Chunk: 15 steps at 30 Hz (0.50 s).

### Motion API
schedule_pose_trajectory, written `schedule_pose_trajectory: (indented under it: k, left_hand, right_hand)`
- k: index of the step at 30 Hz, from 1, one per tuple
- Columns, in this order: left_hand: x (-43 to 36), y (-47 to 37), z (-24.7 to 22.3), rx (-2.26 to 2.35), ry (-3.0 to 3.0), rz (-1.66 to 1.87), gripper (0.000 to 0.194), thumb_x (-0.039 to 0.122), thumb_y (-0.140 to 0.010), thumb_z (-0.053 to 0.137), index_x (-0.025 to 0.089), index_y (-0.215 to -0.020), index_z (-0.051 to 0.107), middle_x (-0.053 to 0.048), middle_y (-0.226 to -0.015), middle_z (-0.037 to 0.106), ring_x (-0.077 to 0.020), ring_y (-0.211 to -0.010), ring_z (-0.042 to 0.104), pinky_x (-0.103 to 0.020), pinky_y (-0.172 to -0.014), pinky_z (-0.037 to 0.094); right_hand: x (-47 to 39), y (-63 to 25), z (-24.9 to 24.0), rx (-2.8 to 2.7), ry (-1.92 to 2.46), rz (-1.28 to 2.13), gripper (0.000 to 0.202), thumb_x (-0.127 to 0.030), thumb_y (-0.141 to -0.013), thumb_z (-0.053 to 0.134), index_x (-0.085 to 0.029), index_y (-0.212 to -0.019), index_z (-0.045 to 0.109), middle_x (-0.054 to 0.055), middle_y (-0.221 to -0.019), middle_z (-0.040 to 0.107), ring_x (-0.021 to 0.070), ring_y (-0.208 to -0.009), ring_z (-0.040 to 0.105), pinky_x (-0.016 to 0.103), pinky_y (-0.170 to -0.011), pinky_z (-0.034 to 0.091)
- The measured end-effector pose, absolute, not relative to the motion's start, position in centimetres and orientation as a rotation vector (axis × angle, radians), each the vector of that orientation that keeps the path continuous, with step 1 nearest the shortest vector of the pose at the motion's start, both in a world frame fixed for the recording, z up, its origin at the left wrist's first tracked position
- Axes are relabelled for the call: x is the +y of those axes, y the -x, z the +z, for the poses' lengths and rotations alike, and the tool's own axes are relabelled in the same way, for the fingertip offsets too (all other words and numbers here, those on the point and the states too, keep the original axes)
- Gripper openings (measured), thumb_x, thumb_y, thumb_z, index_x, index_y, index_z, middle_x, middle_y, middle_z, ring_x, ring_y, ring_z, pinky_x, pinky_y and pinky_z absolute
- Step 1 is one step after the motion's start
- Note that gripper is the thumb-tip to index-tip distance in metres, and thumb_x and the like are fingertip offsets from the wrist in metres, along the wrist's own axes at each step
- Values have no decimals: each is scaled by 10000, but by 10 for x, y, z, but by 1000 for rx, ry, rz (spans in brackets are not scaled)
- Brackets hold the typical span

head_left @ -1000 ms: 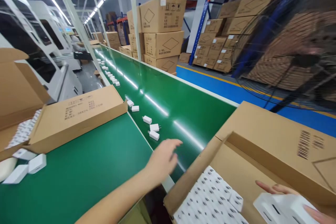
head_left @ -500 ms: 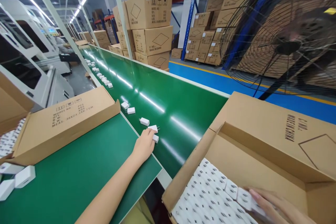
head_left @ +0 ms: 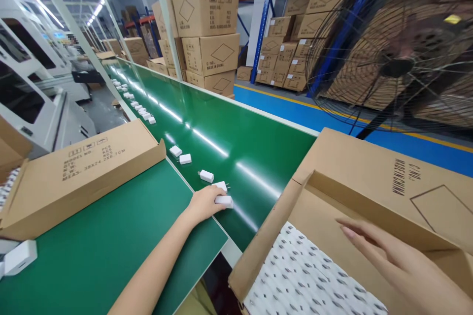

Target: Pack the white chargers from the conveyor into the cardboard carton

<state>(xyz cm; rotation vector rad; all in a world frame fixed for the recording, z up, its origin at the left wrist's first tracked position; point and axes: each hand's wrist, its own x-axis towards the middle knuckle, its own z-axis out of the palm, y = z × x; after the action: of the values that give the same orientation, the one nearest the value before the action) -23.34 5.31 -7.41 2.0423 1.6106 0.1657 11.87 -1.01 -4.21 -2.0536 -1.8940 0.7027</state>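
My left hand (head_left: 204, 204) reaches over the near edge of the green conveyor belt, its thumb and fingers around a white plug-in charger (head_left: 223, 201). Just behind it lies another charger (head_left: 220, 186) with metal prongs, partly covered by my fingers. A third charger (head_left: 206, 176) sits a little farther up the belt. My right hand (head_left: 391, 256) hovers over the open cardboard box (head_left: 271, 243), fingers stretched out and holding nothing. Below and left of it, packed chargers (head_left: 306, 275) stand in tight rows inside the box.
More chargers lie along the conveyor belt (head_left: 254, 138). At left, a cardboard box (head_left: 92, 157) rests on the green table (head_left: 111, 221), with loose chargers (head_left: 20, 257) near its front. A large fan (head_left: 397, 66) stands behind the open box. Stacked cartons (head_left: 210, 54) stand beyond the belt.
My right hand has come away from the chargers in the box, which now form an even row. My left hand has shifted slightly, and the charger in it now shows more fully.
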Motion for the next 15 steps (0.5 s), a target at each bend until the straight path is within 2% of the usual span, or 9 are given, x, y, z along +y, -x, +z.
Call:
schedule_pose_trajectory:
  k: [2, 4, 7, 10, 13, 15]
  left_hand:
    - [54, 242, -65, 1592, -1991, 279, 212, 267, -757, 525, 230, -962, 565, 9, -991, 587, -163, -891, 537, -255, -768, 419]
    - [56, 250, -58, 1709, -1983, 331, 215, 251, -778, 498, 217, -983, 554, -8, -990, 584, -169, -909, 529, -258, -768, 415]
    - [58, 258, -54, 1929, -2018, 235, 200, 190, -780, 483, 212, -967, 550, -34, -981, 568, -194, -951, 510, -279, -769, 407]
    - [60, 260, -62, 1998, -2062, 107, 187, 139, -768, 478, 199, -932, 546, -49, -967, 547, -205, -945, 508, -303, -794, 400]
    - [62, 260, -71, 1958, -2086, 83, 202, 90, -753, 463, 191, -916, 526, -57, -1002, 512, -202, -954, 505, -301, -801, 402]
    - [62, 258, -75, 1933, -2079, 91, 225, 59, -747, 441, 189, -919, 503, -63, -1038, 485, -197, -963, 502, -295, -795, 409]
  right_hand:
    - [9, -82, -28, -2047, 1986, 711, 339, -494, -828, 351, -302, -1033, 541, 41, -1101, 600, 269, -1016, 531, 417, -827, 448]
    - [23, -35, -23, -2311, 1875, 558, 281, -379, -849, 371, -250, -1046, 524, 78, -1071, 601, 271, -965, 549, 403, -778, 455]
    - [39, 36, -32, -2628, 1663, 336, 225, -226, -813, 472, -199, -1029, 533, 112, -1046, 588, 297, -953, 529, 421, -768, 425]
    - [53, 84, -51, -2751, 1463, 313, 287, -82, -757, 530, -161, -1033, 533, 106, -1100, 555, 277, -1023, 481, 408, -823, 396]
    - [69, 100, -67, -2819, 1376, 318, 261, -43, -768, 537, -144, -1008, 540, 66, -1085, 545, 226, -1027, 476, 397, -856, 390]
    - [77, 97, -73, -2831, 1388, 342, 183, -70, -783, 549, -148, -948, 551, 31, -990, 556, 195, -918, 516, 390, -807, 418]
